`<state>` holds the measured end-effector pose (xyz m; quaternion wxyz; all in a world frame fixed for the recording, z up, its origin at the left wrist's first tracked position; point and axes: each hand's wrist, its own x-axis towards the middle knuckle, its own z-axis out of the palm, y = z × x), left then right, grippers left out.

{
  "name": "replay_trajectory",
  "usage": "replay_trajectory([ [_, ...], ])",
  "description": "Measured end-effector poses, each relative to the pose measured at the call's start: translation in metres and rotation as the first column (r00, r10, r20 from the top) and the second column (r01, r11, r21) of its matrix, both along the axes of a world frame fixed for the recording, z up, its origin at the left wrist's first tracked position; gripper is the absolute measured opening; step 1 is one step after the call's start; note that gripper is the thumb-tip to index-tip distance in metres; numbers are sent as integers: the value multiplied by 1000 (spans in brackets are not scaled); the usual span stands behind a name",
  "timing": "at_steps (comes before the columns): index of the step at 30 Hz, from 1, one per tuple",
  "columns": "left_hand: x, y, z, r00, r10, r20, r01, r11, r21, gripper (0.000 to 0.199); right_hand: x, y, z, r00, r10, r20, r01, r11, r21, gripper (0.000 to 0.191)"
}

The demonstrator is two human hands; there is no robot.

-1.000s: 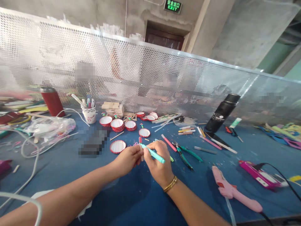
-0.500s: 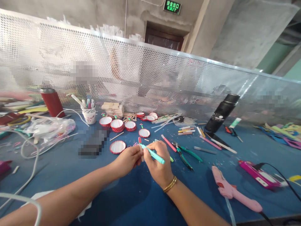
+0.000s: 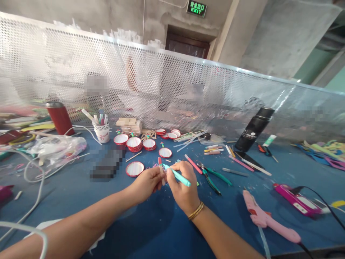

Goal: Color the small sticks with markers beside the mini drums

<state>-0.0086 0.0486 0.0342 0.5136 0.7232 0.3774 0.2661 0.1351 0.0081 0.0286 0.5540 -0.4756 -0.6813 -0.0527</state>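
Between the fingers of my left hand [image 3: 149,180] stands a small wooden craft stick [image 3: 160,162], its upper end coloured red with a teal band just below. My right hand [image 3: 184,183] is closed round a turquoise marker [image 3: 180,177], whose tip points left toward the stick, close beside it. Past my left hand lies a round disc [image 3: 135,168] with a red rim and a pale striped face. Another such disc [image 3: 165,153] with a small coloured figure at its top lies further back. Green-handled pliers [image 3: 212,180] rest right of my right hand.
A pink glue gun [image 3: 265,217] and a magenta power strip [image 3: 296,200] with a black cord lie right. A black bottle [image 3: 254,130] tilts behind them. Left are a paper cup of pens [image 3: 101,132], a red flask [image 3: 59,118] and white cable. A perforated metal screen [image 3: 172,86] spans the back.
My right hand has drawn the marker slightly right, away from the stick. A teal band on the stick now shows. My left hand stays nearly still.
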Motion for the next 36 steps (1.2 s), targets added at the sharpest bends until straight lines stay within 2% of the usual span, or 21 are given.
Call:
replay_trajectory([
  [9,-2,1,-6,999,-30,15,30,1000,0,36,-4,-1,0,998,59,11,-58,998,-16,12],
  [19,-1,1,-3,1000,-5,7,5,1000,15,36,-1,0,0,1000,2,2,-2,1000,4,10],
  [29,-2,3,-8,1000,-9,-2,9,1000,17,34,-4,-1,-1,998,58,24,-58,998,-12,11],
  [36,-1,1,0,1000,13,-12,-12,1000,7,38,0,0,-1,1000,4,8,-4,1000,-11,10],
])
